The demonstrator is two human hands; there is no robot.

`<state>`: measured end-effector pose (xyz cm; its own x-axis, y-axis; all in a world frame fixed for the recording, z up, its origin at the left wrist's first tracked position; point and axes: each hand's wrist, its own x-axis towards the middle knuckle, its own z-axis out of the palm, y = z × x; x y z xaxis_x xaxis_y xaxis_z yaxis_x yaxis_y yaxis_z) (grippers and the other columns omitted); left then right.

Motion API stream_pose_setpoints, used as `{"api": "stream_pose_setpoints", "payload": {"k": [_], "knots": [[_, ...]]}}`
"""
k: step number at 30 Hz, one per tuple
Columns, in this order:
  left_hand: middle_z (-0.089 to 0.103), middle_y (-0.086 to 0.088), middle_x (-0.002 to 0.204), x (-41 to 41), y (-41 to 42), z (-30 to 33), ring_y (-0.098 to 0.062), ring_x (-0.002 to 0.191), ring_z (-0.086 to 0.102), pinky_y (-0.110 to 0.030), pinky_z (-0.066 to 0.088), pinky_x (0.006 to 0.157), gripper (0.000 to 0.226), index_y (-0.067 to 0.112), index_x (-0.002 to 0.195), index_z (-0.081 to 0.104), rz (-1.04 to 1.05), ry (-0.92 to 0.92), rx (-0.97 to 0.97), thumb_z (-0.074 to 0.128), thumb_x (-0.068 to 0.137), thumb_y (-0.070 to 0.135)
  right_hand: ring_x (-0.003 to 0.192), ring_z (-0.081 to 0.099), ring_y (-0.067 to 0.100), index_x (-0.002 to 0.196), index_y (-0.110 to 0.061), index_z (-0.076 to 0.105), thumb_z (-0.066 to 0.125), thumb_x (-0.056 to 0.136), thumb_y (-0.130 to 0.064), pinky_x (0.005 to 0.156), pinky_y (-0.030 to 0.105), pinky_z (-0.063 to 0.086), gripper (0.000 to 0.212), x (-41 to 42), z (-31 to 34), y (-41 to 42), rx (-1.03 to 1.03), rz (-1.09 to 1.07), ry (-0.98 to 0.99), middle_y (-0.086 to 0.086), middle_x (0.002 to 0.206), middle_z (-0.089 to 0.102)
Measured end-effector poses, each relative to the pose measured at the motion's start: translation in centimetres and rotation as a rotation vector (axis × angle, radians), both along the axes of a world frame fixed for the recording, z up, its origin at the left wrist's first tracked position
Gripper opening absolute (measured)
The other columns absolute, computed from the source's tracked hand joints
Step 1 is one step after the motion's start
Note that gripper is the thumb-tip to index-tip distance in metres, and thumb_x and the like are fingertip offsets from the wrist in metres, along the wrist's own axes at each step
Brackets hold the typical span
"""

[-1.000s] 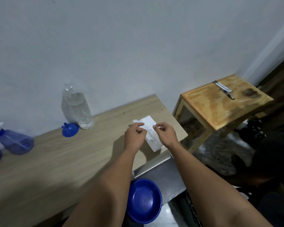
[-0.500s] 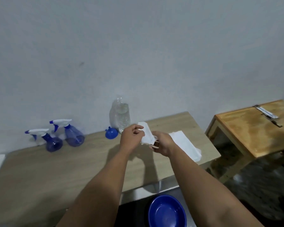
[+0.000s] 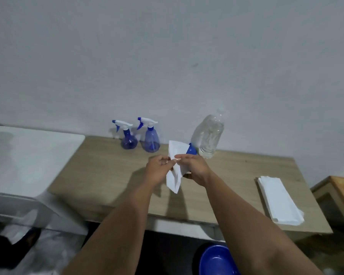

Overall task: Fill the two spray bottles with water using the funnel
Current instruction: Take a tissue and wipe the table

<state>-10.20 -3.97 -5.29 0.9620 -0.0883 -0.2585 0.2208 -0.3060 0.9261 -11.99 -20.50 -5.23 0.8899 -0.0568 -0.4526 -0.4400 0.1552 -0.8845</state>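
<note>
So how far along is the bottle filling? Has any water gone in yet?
Nothing looks filled yet. Both spray bottles stand by the wall with their trigger heads on, and the funnel lies on the table beside the water bottle. Right now the left hand and right hand hold a white tissue. Opening, funnelling and pouring all remain.

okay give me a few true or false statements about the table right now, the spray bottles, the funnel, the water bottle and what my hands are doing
1. Both spray bottles have their trigger heads on. True.
2. The left hand holds the funnel. False: both hands hold a white tissue; the funnel sits on the table.
3. The clear water bottle stands right of the funnel. True.
4. The tissue stack lies beside the spray bottles. False: it lies at the table's right end.
</note>
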Motion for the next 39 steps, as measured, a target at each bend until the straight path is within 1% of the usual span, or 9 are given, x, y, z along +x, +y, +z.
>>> {"api": "stream_pose_setpoints", "payload": {"k": [8, 16, 19, 21, 25, 29, 31, 35, 39], "knots": [[0.073, 0.006, 0.084, 4.1, 10.9, 0.5, -0.014, 0.084, 0.069, -0.024, 0.051, 0.073, 0.004, 0.018, 0.084, 0.072, 0.062, -0.064, 0.045, 0.074, 0.087, 0.020, 0.098, 0.067, 0.021, 0.112, -0.016, 0.082, 0.070, 0.094, -0.007, 0.072, 0.031, 0.058, 0.024, 4.0, 1.1, 10.8, -0.097, 0.021, -0.043, 0.005, 0.111, 0.076], [0.072, 0.008, 0.076, 8.8, 22.9, 0.3, -0.016, 0.072, 0.066, -0.028, 0.052, 0.071, 0.014, 0.026, 0.068, 0.067, 0.066, -0.082, 0.111, 0.070, 0.081, 0.025, 0.087, 0.068, 0.017, 0.103, -0.006, 0.083, 0.076, 0.095, -0.010, 0.076, 0.030, 0.057, 0.011, 7.4, -1.0, 20.4, -0.309, -0.175, -0.129, -0.001, 0.095, 0.077], [0.071, 0.005, 0.090, 9.8, 26.6, -0.3, -0.019, 0.084, 0.067, -0.034, 0.053, 0.077, 0.005, 0.026, 0.084, 0.062, 0.031, -0.092, 0.185, 0.066, 0.081, 0.026, 0.093, 0.069, 0.021, 0.101, -0.006, 0.083, 0.078, 0.094, -0.008, 0.089, 0.035, 0.058, 0.009, 8.1, -2.2, 23.3, -0.380, -0.213, -0.155, 0.003, 0.098, 0.077], [0.067, 0.003, 0.092, 10.0, 28.4, -0.6, -0.020, 0.083, 0.065, -0.036, 0.052, 0.073, 0.020, 0.024, 0.099, 0.053, 0.021, -0.099, 0.191, 0.064, 0.082, 0.021, 0.095, 0.069, 0.022, 0.107, -0.002, 0.082, 0.077, 0.095, -0.006, 0.095, 0.040, 0.059, 0.014, 8.2, -2.8, 25.0, -0.438, -0.224, -0.144, 0.006, 0.101, 0.077], [0.063, 0.003, 0.085, 10.1, 30.6, -0.8, -0.014, 0.078, 0.062, -0.028, 0.045, 0.061, 0.040, 0.034, 0.114, 0.043, 0.017, -0.209, 0.273, 0.055, 0.085, 0.009, 0.083, 0.067, 0.017, 0.111, -0.003, 0.077, 0.070, 0.097, -0.001, 0.073, 0.030, 0.062, 0.016, 7.7, -2.9, 26.7, -0.414, -0.206, -0.061, 0.005, 0.099, 0.071], [0.064, 0.003, 0.087, 10.8, 31.5, -0.9, -0.017, 0.077, 0.059, -0.022, 0.041, 0.058, 0.029, 0.024, 0.088, 0.056, -0.043, -0.296, 0.282, 0.047, 0.087, -0.003, 0.095, 0.070, 0.029, 0.109, -0.006, 0.075, 0.071, 0.093, 0.002, 0.074, 0.037, 0.062, 0.018, 7.7, -2.6, 27.2, -0.395, -0.215, -0.036, 0.017, 0.115, 0.072], [0.068, 0.002, 0.089, 11.3, 31.8, -1.3, -0.020, 0.079, 0.061, -0.021, 0.041, 0.059, 0.039, 0.024, 0.073, 0.065, -0.086, -0.286, 0.305, 0.044, 0.089, -0.005, 0.098, 0.069, 0.030, 0.109, -0.009, 0.074, 0.070, 0.094, 0.002, 0.070, 0.035, 0.062, 0.019, 7.8, -2.3, 27.4, -0.382, -0.199, -0.028, 0.016, 0.117, 0.070], [0.073, 0.005, 0.103, 12.1, 32.7, -1.4, -0.016, 0.095, 0.065, -0.024, 0.048, 0.079, 0.041, 0.021, 0.086, 0.080, -0.097, -0.272, 0.300, 0.046, 0.092, 0.000, 0.099, 0.066, 0.029, 0.113, -0.010, 0.074, 0.060, 0.097, 0.004, 0.070, 0.034, 0.061, 0.026, 8.0, -1.5, 28.0, -0.378, -0.162, -0.035, 0.014, 0.118, 0.067], [0.071, 0.009, 0.107, 12.5, 33.2, -1.4, -0.013, 0.098, 0.065, -0.023, 0.047, 0.082, 0.016, 0.025, 0.096, 0.077, -0.046, -0.238, 0.237, 0.068, 0.085, 0.017, 0.109, 0.064, 0.030, 0.122, -0.008, 0.074, 0.055, 0.099, 0.005, 0.073, 0.030, 0.062, 0.032, 8.0, -1.4, 28.5, -0.379, -0.112, -0.026, 0.011, 0.125, 0.064]]}}
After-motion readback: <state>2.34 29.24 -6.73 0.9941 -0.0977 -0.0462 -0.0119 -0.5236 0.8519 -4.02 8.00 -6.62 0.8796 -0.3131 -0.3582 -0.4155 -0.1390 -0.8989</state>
